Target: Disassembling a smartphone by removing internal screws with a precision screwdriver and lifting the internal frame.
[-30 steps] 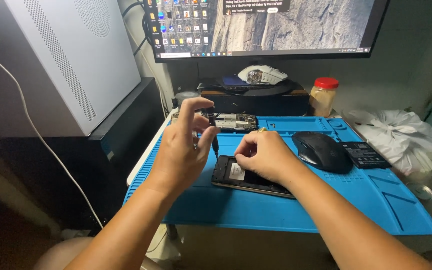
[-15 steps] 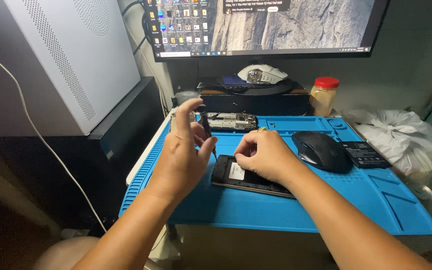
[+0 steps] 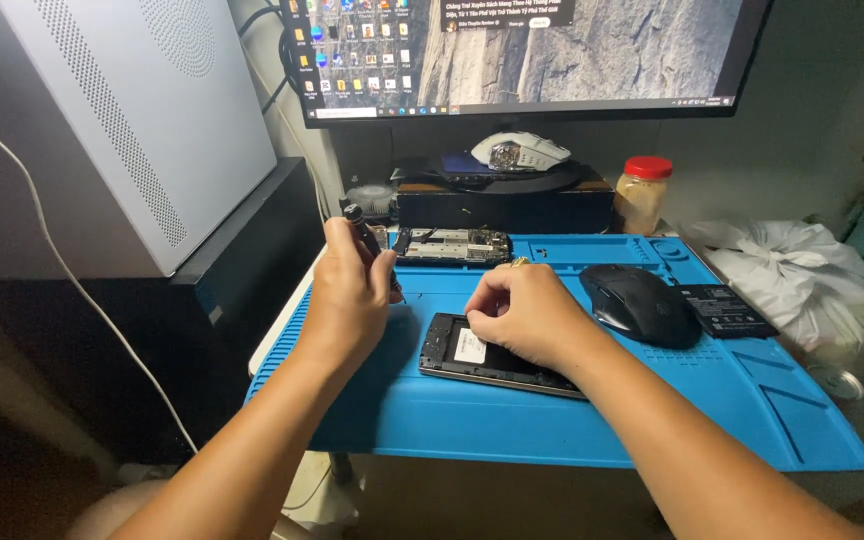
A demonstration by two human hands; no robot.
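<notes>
- A blue work mat (image 3: 652, 420) covers the small table.
- An opened phone (image 3: 472, 355) lies at the mat's centre.
- The right hand (image 3: 522, 315) rests curled on the phone.
- The left hand (image 3: 352, 295) grips a dark screwdriver (image 3: 360, 222), just left of the phone.

A blue work mat (image 3: 652, 420) is covering the small table at centre frame, carrying an opened phone (image 3: 472, 355) at its middle, a bare circuit board (image 3: 452, 246) toward the top edge, and a black mouse (image 3: 640, 304) and flat black battery (image 3: 724, 310) lying to the right
</notes>
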